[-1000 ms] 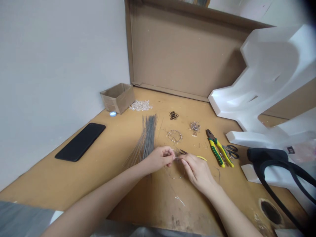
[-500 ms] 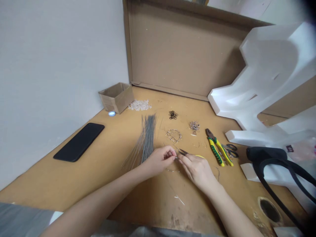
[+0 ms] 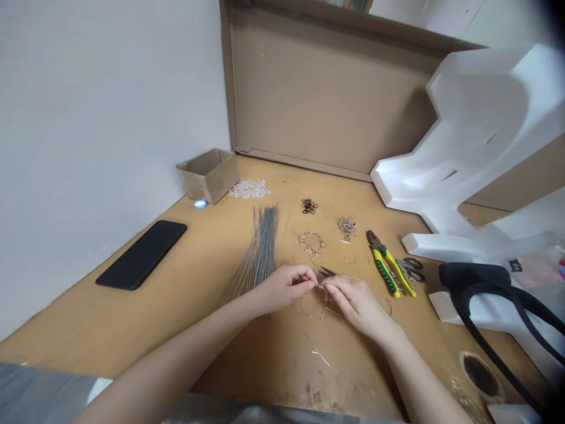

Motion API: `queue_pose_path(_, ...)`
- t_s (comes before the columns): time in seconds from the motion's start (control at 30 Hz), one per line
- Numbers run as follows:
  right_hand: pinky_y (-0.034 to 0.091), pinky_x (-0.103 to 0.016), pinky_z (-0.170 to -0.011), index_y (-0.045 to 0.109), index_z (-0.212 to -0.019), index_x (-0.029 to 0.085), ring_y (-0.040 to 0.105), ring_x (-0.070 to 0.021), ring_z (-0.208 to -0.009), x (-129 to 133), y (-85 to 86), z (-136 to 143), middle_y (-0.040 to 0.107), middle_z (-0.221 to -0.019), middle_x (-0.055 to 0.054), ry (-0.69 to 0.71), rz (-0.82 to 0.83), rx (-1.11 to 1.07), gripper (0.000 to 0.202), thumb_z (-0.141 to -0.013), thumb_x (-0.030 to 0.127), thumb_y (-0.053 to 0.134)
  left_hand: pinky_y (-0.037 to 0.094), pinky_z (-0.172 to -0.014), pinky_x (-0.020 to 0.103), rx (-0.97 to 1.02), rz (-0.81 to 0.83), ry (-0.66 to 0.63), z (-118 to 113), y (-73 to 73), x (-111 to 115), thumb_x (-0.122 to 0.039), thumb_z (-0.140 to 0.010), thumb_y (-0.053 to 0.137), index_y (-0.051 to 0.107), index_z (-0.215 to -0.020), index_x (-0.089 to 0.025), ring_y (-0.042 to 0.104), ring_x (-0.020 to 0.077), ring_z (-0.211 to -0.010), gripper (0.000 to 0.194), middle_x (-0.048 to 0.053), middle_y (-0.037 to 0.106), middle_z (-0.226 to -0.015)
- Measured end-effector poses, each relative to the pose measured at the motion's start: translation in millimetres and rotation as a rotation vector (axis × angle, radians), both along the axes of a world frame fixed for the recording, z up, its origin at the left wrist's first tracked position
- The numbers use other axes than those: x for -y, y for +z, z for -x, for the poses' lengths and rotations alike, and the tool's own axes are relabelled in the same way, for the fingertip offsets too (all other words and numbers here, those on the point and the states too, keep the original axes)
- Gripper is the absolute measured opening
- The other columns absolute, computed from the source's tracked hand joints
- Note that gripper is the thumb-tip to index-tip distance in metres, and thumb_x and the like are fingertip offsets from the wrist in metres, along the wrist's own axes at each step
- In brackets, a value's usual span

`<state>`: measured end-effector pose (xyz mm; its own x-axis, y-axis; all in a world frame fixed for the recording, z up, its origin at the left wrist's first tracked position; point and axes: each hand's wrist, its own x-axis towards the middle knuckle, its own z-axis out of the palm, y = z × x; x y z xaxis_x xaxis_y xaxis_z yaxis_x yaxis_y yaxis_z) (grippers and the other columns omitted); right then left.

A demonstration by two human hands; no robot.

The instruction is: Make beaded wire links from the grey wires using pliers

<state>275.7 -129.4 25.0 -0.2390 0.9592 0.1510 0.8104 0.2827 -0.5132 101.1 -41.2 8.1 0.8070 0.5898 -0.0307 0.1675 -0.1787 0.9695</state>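
My left hand (image 3: 286, 288) is closed in a pinch over the middle of the table. Between its thumb and fingers is a thin wire (image 3: 321, 287). The wire runs across to my right hand (image 3: 357, 303), also pinched on it. Just beyond the right hand lie the dark pointed jaws of a small tool (image 3: 327, 271), the rest hidden by that hand. A bundle of straight grey wires (image 3: 265, 244) lies against the left forearm's far side. Beyond the hands rests a loose ring of bent wire pieces (image 3: 311, 242). More thin bent wires lie under and around my fingers.
Yellow-green pliers (image 3: 385, 262) and scissors (image 3: 413, 268) lie to the right. Farther back are black rings (image 3: 309, 206), a small metal pile (image 3: 346, 225), clear small pieces (image 3: 249, 188) and a cardboard box (image 3: 208, 176). A black phone-like slab (image 3: 142, 254) lies left; white foam (image 3: 472, 141) stands right.
My right hand has shifted slightly right and turned, its thumb now on the wire. More wire shows between and below the hands. My left hand has barely moved.
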Motion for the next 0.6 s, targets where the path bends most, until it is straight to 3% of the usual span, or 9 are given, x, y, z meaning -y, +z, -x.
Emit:
queue_pose_path(0.13,0.04,-0.024,-0.065,0.057,-0.075,0.019,0.054,-0.0136,-0.065,0,-5.2,3,0.059,-0.068,-0.002,-0.068,0.035,-0.123,0.032,-0.09,0.033,0.033,0.037,-0.059,0.02,0.032,0.112,0.017,-2,1.9,2,-0.027,-0.074,0.052,0.058,-0.078,-0.014,0.048,0.0092,-0.063,0.014,0.0,0.057,-0.069)
queue_pose_path(0.27,0.041,-0.023,-0.062,0.058,-0.075,0.017,0.055,-0.0126,-0.062,-1,-7.7,1,0.06,-0.064,-0.001,-0.106,0.167,-0.389,0.033,-0.088,0.039,0.037,0.037,-0.057,0.02,0.069,0.216,0.002,-3,1.7,1,-0.03,-0.073,0.055,0.056,-0.076,-0.014,0.047,0.0087,-0.062,0.017,0.0,0.056,-0.069)
queue_pose_path(0.4,0.042,-0.025,-0.065,0.059,-0.079,0.015,0.056,-0.0129,-0.064,-2,-6.9,-4,0.061,-0.064,-0.002,-0.107,0.309,-0.644,0.037,-0.088,0.043,0.036,0.036,-0.054,0.019,0.119,0.253,0.067,0,-1.3,-5,-0.033,-0.073,0.056,0.053,-0.075,-0.014,0.043,0.0059,-0.055,0.019,-0.004,0.05,-0.064)
queue_pose_path(0.6,0.042,-0.026,-0.063,0.06,-0.079,0.015,0.054,-0.0126,-0.06,-1,-6.1,-6,0.06,-0.061,-0.002,-0.161,0.381,-0.802,0.036,-0.085,0.045,0.042,0.037,-0.055,0.019,0.162,0.269,0.127,1,-5.0,-9,-0.034,-0.073,0.057,0.051,-0.074,-0.015,0.044,0.0057,-0.052,0.021,-0.005,0.048,-0.06)
